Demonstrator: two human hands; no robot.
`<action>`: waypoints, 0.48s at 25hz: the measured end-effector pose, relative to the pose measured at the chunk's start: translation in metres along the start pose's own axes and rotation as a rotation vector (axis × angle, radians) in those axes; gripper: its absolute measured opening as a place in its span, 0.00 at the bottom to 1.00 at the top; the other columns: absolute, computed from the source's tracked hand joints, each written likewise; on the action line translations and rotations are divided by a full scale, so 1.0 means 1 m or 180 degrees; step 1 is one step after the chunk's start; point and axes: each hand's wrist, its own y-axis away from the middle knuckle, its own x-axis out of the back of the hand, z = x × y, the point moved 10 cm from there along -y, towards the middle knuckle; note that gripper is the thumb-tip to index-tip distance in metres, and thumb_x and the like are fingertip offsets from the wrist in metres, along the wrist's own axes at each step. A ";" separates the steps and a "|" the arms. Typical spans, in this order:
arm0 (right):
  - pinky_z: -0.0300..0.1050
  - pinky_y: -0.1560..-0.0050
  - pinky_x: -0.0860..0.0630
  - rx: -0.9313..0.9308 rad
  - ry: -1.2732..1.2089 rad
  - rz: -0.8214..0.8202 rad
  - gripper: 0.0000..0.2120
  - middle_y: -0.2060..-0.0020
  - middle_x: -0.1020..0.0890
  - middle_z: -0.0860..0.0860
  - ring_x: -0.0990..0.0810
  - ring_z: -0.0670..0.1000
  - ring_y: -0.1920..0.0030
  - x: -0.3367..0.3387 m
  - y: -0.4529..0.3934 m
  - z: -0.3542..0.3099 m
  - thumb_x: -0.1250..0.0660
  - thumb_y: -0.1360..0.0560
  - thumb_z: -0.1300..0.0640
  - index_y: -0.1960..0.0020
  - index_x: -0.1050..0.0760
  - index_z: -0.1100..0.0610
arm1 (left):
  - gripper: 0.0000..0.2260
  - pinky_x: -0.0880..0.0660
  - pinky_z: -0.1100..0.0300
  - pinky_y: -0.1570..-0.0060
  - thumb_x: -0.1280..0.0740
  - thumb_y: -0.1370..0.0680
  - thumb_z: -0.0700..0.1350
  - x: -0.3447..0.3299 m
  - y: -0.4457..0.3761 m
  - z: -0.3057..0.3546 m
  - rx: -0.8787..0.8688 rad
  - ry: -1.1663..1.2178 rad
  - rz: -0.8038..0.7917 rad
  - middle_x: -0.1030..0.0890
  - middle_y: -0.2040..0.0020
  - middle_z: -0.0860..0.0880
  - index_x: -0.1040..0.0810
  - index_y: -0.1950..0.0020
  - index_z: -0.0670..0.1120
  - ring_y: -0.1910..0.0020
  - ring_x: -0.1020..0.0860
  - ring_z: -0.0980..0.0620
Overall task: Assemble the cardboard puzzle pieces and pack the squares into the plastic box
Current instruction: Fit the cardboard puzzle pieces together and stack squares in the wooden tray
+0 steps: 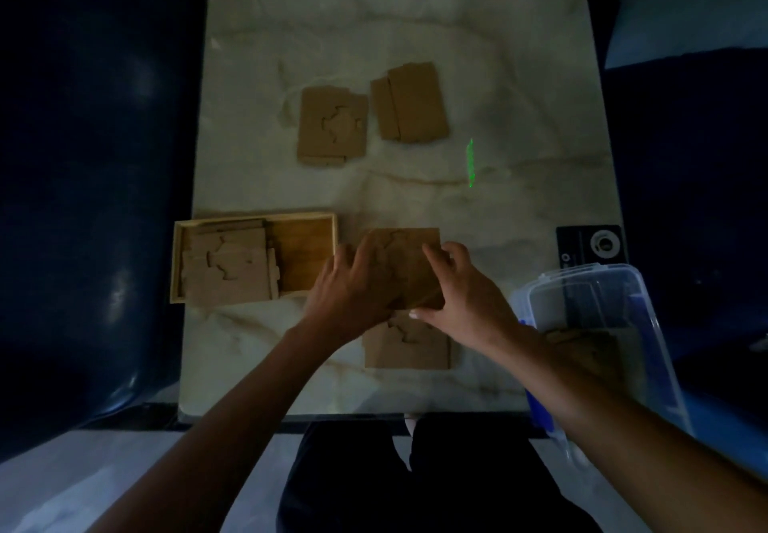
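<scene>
Both hands meet on one cardboard square point(409, 260) just below the middle of the frame. The left hand point(353, 287) lies flat over the square's left part, fingers spread and pressing down on it, not curled around anything. The right hand point(457, 287) grips the square's right side: its fingers point(434, 256) rest on the top face and its thumb point(419, 313) lies along the near edge. A jigsaw-shaped cut line shows on the square's upper part, between the two hands.

Directly below the hands, nearer the bottom of the frame, a second assembled square point(409, 345) lies flat on the marble table point(415, 13), partly hidden by the held one.

To the left of the hands, a shallow wooden tray point(257, 216) sits at the table's left edge. Its left part holds a stack of cardboard pieces point(230, 266), while its right part shows bare wood.

In the upper middle of the frame lie two more cardboard groups, near each other: a square with a puzzle outline point(330, 127) on the left and a plain overlapping stack point(411, 102) on the right.

At the lower right, the clear plastic box point(582, 283) sits off the table's right edge, under the right forearm. Cardboard point(590, 345) shows inside it. A black card point(590, 246) lies just above the box.
</scene>
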 end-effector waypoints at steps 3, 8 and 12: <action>0.54 0.43 0.22 0.0040 0.0034 0.0008 0.47 0.26 0.39 0.56 0.29 0.56 0.33 -0.001 -0.002 -0.001 0.26 0.32 0.37 0.22 0.44 0.53 | 0.53 0.22 0.42 0.44 0.21 0.35 0.55 -0.007 0.009 -0.015 -0.0031 0.0123 -0.0110 0.37 0.29 0.41 0.51 0.21 0.52 0.35 0.29 0.39; 0.55 0.41 0.22 0.0130 0.0229 0.0032 0.48 0.28 0.36 0.60 0.30 0.59 0.33 -0.012 0.012 -0.004 0.26 0.33 0.38 0.22 0.43 0.56 | 0.51 0.25 0.39 0.40 0.24 0.34 0.60 -0.017 0.026 -0.026 -0.0070 -0.0040 -0.0066 0.36 0.27 0.41 0.52 0.21 0.53 0.34 0.28 0.39; 0.55 0.40 0.23 -0.0009 0.0260 0.0109 0.48 0.31 0.34 0.60 0.28 0.60 0.36 -0.027 0.035 0.000 0.23 0.34 0.43 0.23 0.42 0.57 | 0.47 0.25 0.41 0.40 0.32 0.34 0.65 -0.036 0.043 -0.021 -0.0056 0.0016 -0.0027 0.36 0.27 0.44 0.49 0.21 0.52 0.34 0.28 0.41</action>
